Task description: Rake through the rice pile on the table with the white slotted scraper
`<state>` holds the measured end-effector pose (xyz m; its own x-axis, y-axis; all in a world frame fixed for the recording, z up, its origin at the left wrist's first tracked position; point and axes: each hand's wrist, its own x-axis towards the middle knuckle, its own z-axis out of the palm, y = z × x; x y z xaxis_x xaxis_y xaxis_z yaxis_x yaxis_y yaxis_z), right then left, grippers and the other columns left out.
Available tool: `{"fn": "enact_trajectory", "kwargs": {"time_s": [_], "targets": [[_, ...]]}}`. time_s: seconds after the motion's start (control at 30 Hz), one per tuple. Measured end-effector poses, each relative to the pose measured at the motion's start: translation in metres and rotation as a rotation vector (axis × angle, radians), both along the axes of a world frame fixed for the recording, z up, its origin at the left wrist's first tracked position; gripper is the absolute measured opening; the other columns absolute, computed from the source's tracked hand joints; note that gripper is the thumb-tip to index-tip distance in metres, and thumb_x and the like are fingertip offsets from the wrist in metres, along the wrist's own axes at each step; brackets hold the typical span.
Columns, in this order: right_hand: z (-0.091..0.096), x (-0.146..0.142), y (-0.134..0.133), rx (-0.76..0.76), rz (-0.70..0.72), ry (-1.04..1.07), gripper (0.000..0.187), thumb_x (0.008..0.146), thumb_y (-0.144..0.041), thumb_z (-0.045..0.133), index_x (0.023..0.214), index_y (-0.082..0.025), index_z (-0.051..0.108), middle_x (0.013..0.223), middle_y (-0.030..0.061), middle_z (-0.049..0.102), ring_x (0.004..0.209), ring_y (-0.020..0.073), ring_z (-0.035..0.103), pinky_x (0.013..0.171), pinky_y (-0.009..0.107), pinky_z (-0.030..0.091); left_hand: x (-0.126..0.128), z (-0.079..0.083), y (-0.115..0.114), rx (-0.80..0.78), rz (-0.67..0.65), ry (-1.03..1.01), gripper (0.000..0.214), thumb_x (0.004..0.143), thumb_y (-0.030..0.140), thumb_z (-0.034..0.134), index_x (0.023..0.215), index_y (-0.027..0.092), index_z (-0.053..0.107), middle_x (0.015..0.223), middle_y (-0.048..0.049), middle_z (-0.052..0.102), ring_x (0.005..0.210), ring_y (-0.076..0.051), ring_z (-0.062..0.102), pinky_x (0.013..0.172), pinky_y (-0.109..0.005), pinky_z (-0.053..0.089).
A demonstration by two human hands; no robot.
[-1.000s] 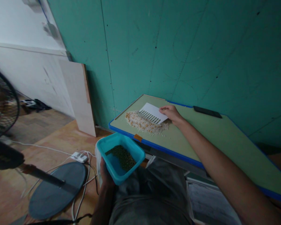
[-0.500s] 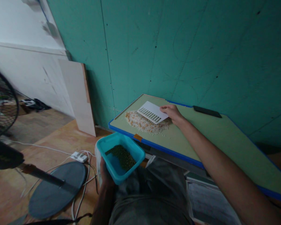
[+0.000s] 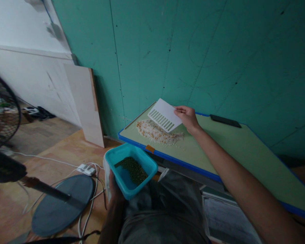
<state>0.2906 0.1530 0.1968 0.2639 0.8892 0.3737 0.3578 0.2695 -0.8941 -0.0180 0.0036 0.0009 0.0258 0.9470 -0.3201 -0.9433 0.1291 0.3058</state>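
My right hand is closed on a white slotted card, holding it tilted just above a heap of pale grains on the green table. My left hand grips a teal tub from below, off the table's near edge and over my lap. Dark green beans lie in the tub. Most of my left hand's fingers are hidden behind the tub.
A black phone lies by the teal wall at the table's far edge. A standing fan with a round base is on the floor at left, with cables and a white power strip. A board leans on the wall.
My right hand has lifted the slotted card off the grain heap and tipped it up toward the wall. The tub and my left hand have stayed put.
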Motion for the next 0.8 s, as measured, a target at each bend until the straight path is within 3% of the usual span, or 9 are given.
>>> {"fn": "enact_trajectory", "kwargs": {"time_s": [0.17, 0.4, 0.63, 0.8], "targets": [[0.008, 0.003, 0.001, 0.242, 0.012, -0.176, 0.026, 0.080, -0.030, 0.069, 0.100, -0.017, 0.078, 0.108, 0.0117, 0.081, 0.099, 0.0263, 0.074, 0.090, 0.040, 0.057, 0.001, 0.003, 0.001, -0.046, 0.014, 0.036, 0.049, 0.102, 0.056, 0.047, 0.099, 0.023, 0.082, 0.094, -0.0077, 0.084, 0.117, -0.034, 0.072, 0.112, -0.052, 0.049], [-0.003, 0.034, 0.011, 0.130, -0.158, -0.258, 0.023, 0.077, -0.019, 0.066, 0.096, -0.013, 0.079, 0.105, 0.0170, 0.080, 0.099, 0.0314, 0.075, 0.092, 0.047, 0.056, 0.000, 0.000, 0.000, -0.073, 0.037, 0.030, 0.042, 0.102, 0.049, 0.048, 0.103, 0.023, 0.082, 0.093, -0.0069, 0.084, 0.113, -0.033, 0.074, 0.108, -0.051, 0.052], [-0.017, 0.026, 0.014, 0.056, -0.078, -0.279, 0.022, 0.078, -0.023, 0.068, 0.095, -0.015, 0.079, 0.101, 0.0124, 0.080, 0.098, 0.0275, 0.075, 0.090, 0.041, 0.058, -0.001, -0.004, 0.000, -0.026, 0.045, 0.045, 0.032, 0.096, 0.048, 0.063, 0.098, 0.022, 0.082, 0.090, -0.0060, 0.084, 0.109, -0.032, 0.075, 0.105, -0.047, 0.054], [-0.017, 0.015, 0.014, 0.045, -0.029, -0.281, 0.025, 0.079, -0.026, 0.070, 0.100, -0.014, 0.079, 0.107, 0.0137, 0.080, 0.102, 0.0271, 0.074, 0.092, 0.041, 0.057, -0.001, -0.008, 0.000, -0.030, 0.072, 0.046, 0.024, 0.094, 0.043, 0.067, 0.095, 0.024, 0.081, 0.088, -0.0036, 0.083, 0.106, -0.031, 0.076, 0.103, -0.043, 0.056]]}}
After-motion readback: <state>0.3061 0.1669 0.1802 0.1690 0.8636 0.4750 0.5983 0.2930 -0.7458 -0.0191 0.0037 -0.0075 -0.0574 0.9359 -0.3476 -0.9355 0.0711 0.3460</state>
